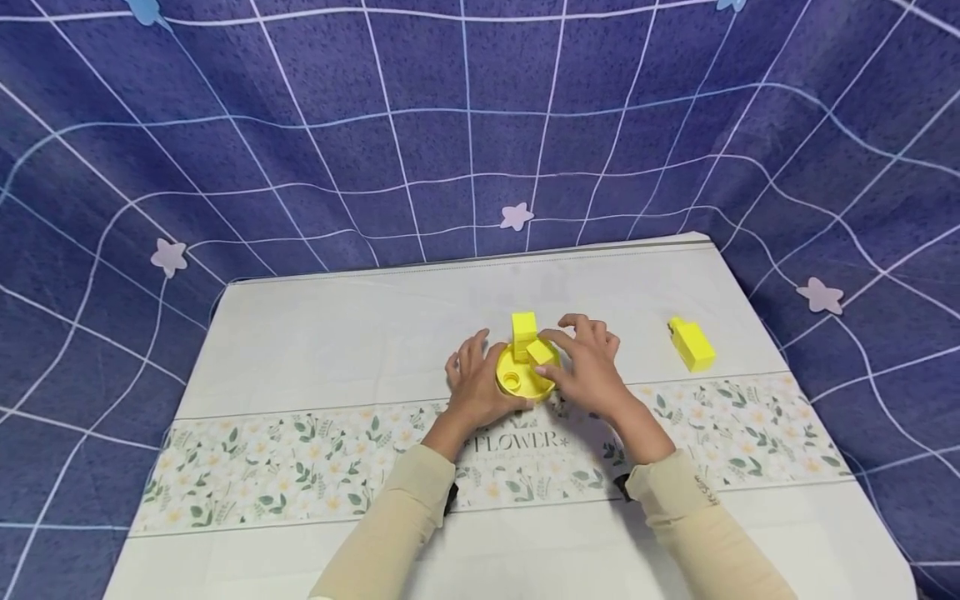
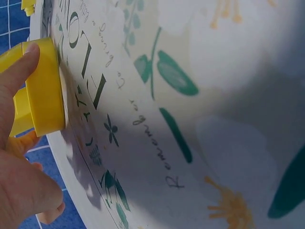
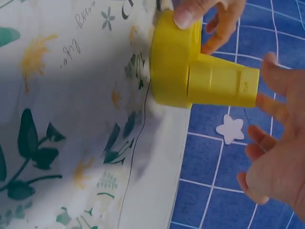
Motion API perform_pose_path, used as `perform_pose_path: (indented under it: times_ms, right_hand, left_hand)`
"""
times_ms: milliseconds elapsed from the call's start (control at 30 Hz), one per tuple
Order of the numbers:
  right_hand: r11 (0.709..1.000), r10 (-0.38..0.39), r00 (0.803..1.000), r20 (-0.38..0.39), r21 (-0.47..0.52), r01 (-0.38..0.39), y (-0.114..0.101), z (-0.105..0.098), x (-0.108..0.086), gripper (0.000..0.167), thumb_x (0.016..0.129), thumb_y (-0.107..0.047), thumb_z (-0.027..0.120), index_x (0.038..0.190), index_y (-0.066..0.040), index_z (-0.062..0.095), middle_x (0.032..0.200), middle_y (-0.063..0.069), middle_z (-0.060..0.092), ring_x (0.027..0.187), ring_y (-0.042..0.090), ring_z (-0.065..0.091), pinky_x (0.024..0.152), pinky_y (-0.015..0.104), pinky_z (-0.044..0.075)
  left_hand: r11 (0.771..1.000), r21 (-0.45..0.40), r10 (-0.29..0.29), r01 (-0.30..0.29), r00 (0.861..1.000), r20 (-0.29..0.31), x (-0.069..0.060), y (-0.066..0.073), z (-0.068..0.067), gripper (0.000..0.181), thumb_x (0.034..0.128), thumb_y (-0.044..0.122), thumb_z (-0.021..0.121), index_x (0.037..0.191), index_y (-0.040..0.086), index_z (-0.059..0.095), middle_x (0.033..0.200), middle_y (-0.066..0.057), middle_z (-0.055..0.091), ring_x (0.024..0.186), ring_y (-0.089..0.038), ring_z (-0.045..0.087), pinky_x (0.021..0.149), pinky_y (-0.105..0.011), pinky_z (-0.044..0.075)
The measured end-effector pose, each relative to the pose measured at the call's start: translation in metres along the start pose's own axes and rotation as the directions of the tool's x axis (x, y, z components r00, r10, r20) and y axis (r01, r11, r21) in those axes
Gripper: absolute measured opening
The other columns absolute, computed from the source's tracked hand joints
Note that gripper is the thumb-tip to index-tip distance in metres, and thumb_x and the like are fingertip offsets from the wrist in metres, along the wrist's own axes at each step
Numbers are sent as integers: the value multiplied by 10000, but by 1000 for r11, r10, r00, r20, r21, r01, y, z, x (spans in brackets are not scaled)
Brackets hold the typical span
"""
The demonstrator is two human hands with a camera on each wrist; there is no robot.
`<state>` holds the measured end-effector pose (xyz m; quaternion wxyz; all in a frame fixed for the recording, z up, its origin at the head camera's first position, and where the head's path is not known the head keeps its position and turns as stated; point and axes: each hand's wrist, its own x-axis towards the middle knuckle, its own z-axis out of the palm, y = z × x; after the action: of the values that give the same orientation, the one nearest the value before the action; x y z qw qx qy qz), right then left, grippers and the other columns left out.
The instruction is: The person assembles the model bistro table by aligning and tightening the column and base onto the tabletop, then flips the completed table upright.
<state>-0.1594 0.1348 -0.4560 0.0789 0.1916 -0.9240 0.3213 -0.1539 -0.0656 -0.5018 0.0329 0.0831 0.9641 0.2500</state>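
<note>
A round yellow base [image 1: 528,390] with a raised rim sits on the table, and my left hand [image 1: 480,387] grips its side with the thumb along the near edge. In the left wrist view the thumb presses on the base [image 2: 45,90]. Inside the rim, a small round socket [image 1: 512,381] shows at the near left. One yellow block [image 1: 523,327] stands upright at the back. My right hand [image 1: 592,371] pinches the upper end of another yellow block [image 1: 541,353], thumb and index finger on either side. In the right wrist view this block [image 3: 221,86] rises from the base.
A yellow block with a narrow neck [image 1: 693,344] lies on the table to the right. Beneath the hands runs a floral printed band [image 1: 300,454] across the white tablecloth [image 1: 337,333]. A blue gridded curtain [image 1: 435,142] with star shapes hangs behind and at both sides.
</note>
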Motion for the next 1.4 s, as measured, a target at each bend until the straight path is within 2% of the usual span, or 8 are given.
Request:
perform_pose_path:
  times_ms: [167,333,600,733,867,967,1167,1400]
  right_hand:
    - [994,85,996,-29,65,-83,6,2,1,354,823,-281,770,1049,-76,590,1168,119,438,1068,327,317,911,538,183]
    - [986,154,986,-59,73,-150,11,7,-2,477,815,-387,761,873,-45,434,949,113,383,930,316,285,828,503,172]
    - [976,123,992,12,182,-123,14,-4,-9,551,812,-242,780,1297,-107,556,1318,162,379,1176,363,276,946,578,142]
    - [965,152,988,25,211,-154,14,-2,-12,398,794,-236,800,1080,-67,580,1295,155,384,1177,367,263,956,581,131]
    - [972,173,985,24,158,-175,14,5,-15,473,789,-354,793,929,-73,439,1169,142,382,1076,346,275,897,540,159]
    - [979,152,988,37,129,-156,15,5,-17,495,790,-392,784,970,-78,446,1165,142,371,1064,343,274,883,529,161]
    - [986,40,993,111,155,-57,19,-9,-16,564,803,-262,786,1316,-178,566,1456,141,288,1232,362,239,949,580,129]
    - [988,1,990,144,151,-23,22,-13,-15,509,793,-217,788,1274,-191,624,1490,138,289,1272,384,231,962,601,132]
  left_hand:
    - [1000,-9,-2,2,1000,8,0,1,-1,1005,588,620,827,1429,254,415,1579,-30,91,1428,-228,50,1115,-517,13]
    - [1000,-9,-6,6,1000,14,0,0,-1,994,592,611,829,1425,262,416,1581,-24,85,1430,-228,42,1118,-521,7]
    - [1000,-8,5,-5,1000,1,1,-2,0,992,587,617,830,1420,266,422,1580,-34,88,1429,-231,38,1114,-525,6]
    - [1000,-8,3,-3,1000,5,1,-3,1,993,586,619,830,1420,271,419,1583,-32,88,1431,-232,40,1114,-526,6]
    - [1000,-6,6,-6,1000,-1,0,-2,2,989,590,622,826,1420,266,421,1583,-35,92,1433,-238,47,1114,-527,9]
    - [1000,-4,8,-8,1000,-3,1,-2,1,987,589,620,827,1416,265,423,1583,-37,94,1432,-241,52,1112,-525,14]
    - [1000,-5,3,-3,1000,11,2,-2,-1,992,591,613,830,1422,264,416,1582,-37,86,1427,-230,32,1112,-520,5]
    - [1000,-11,6,-6,1000,2,1,-2,-1,993,579,609,838,1414,265,427,1582,-39,99,1430,-252,53,1110,-527,12]
